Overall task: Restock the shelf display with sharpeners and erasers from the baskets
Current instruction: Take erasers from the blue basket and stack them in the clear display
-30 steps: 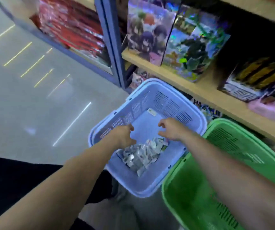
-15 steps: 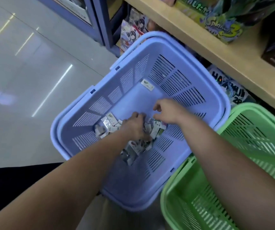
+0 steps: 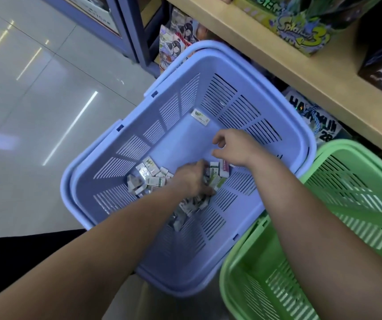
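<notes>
the person is crouched over the blue basket (image 3: 180, 139), so this is the gathering step: stock is being picked up and nothing has gone to the display yet.

the heap of small wrapped eraser packets (image 3: 153, 179) lies on the basket's floor toward its near-left side. one stray packet (image 3: 200, 117) lies apart from the heap, close under the basket's far wall.

the left hand (image 3: 192, 179) is down in the middle of the heap, with its fingers curled in among the packets. i'd guess it is closing on a bunch, but from here i can't tell whether it has hold of any. the right hand (image 3: 233, 146) hangs just above the basket floor, beyond the heap. its finger and thumb are loosely bent with bare blue plastic showing between them, so it holds nothing.

a green basket (image 3: 356, 146) sits tight against the blue basket's right side, and the wooden shelf board (image 3: 289, 65) runs just behind the blue one.

the next move, i'd say, is for both hands to close round a handful and lift it clear of the rim. the wrappers look slick, so loose packets could easily spill back.
</notes>
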The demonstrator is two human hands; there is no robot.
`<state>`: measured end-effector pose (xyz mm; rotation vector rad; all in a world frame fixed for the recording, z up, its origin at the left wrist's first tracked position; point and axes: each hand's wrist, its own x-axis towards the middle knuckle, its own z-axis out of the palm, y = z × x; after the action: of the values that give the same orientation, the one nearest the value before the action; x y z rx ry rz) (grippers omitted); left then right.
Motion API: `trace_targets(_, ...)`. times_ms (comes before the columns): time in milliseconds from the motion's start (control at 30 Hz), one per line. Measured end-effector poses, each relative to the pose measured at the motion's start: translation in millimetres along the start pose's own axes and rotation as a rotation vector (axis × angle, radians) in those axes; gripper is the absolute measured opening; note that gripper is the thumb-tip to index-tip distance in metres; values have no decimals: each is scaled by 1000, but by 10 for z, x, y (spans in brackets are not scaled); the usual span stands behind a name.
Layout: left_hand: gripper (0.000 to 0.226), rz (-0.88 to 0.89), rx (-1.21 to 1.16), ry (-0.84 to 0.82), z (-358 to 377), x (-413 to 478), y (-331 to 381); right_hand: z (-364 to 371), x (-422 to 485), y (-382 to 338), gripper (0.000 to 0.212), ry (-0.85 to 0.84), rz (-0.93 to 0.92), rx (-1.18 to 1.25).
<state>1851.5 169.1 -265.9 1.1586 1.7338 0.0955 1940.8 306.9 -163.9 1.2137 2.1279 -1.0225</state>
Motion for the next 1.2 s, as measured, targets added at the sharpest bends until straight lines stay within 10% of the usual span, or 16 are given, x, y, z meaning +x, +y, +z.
trace_targets(200, 55, 39, -110, 7, 55, 29, -15, -16, 7, -4, 36, 9, -5, 50)
trace_targets(367, 89, 62, -220, -56, 9, 148, 37, -20, 9, 15, 38, 7, -14, 55)
trace_targets(1200, 44, 40, -455, -44, -948, -534, 85, -147, -212, -149, 27, -3, -67, 335)
